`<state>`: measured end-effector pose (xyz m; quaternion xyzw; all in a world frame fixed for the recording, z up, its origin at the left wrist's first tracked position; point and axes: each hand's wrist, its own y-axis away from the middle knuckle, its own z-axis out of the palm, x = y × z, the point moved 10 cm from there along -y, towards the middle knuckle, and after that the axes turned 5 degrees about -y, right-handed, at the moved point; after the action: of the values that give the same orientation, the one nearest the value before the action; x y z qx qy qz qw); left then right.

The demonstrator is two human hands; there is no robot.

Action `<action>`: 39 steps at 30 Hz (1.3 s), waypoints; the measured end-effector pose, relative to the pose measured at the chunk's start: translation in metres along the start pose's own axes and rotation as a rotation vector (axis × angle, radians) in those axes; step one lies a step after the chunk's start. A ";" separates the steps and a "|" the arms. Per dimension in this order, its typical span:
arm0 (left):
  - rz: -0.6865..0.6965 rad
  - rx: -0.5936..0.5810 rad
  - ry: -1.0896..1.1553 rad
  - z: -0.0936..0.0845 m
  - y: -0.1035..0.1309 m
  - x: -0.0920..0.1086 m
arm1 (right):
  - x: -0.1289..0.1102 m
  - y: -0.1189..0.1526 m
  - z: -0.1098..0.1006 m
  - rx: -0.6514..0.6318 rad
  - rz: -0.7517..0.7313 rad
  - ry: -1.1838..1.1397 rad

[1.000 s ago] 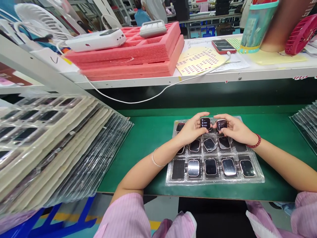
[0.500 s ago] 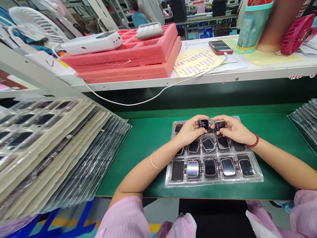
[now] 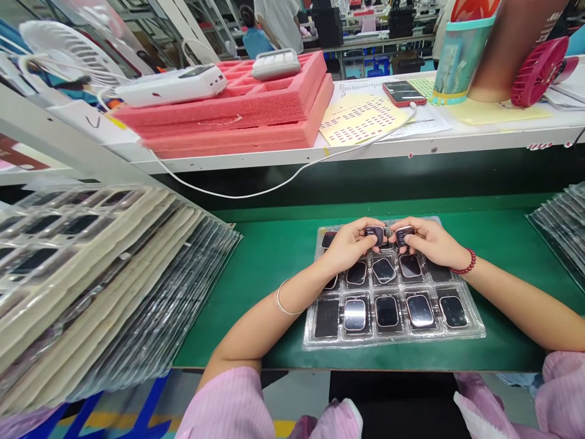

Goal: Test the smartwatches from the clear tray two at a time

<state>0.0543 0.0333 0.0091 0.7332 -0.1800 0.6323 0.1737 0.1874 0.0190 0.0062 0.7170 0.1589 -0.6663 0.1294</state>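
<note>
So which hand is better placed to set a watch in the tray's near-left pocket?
Probably the left hand: it is over the left half of the tray, nearer that pocket, holding a watch. The right hand holds another watch, farther right.

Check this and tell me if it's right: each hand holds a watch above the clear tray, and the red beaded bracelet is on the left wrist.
Wrong side: the head view shows the red beaded bracelet on the right wrist, not the left. The rest stands.
</note>
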 end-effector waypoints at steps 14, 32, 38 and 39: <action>0.013 -0.014 0.008 0.001 0.000 0.001 | -0.001 0.000 0.000 -0.002 -0.014 0.014; 0.050 0.052 0.053 -0.005 -0.001 0.003 | -0.006 0.001 0.002 -0.043 -0.087 0.081; 0.048 0.060 0.038 -0.007 -0.002 0.000 | -0.006 0.002 0.003 -0.049 -0.088 0.085; 0.049 0.061 0.036 -0.007 -0.002 0.001 | -0.005 0.002 0.003 -0.048 -0.083 0.085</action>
<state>0.0492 0.0382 0.0107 0.7220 -0.1754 0.6547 0.1390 0.1852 0.0158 0.0112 0.7341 0.2096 -0.6361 0.1120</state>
